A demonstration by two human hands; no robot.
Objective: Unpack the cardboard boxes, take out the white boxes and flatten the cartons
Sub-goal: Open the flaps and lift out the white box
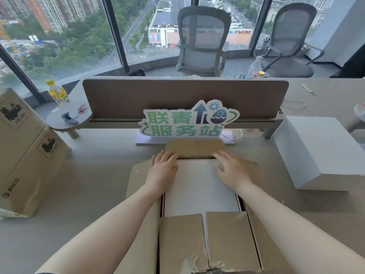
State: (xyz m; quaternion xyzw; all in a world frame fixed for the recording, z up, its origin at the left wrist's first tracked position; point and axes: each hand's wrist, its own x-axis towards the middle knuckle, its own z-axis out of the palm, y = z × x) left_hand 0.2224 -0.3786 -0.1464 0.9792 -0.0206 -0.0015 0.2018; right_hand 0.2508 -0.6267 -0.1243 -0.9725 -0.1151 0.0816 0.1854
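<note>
The opened carton (197, 194) lies on the counter (88, 175), flaps spread, a white box (199, 186) inside. Left hand (163, 171) and right hand (233, 171) rest on its far corners — fingers straight, gripping nothing. A second white box (320, 151) sits right.

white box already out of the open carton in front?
No, the white box sits inside the open carton, both hands resting on its far edge.
</note>
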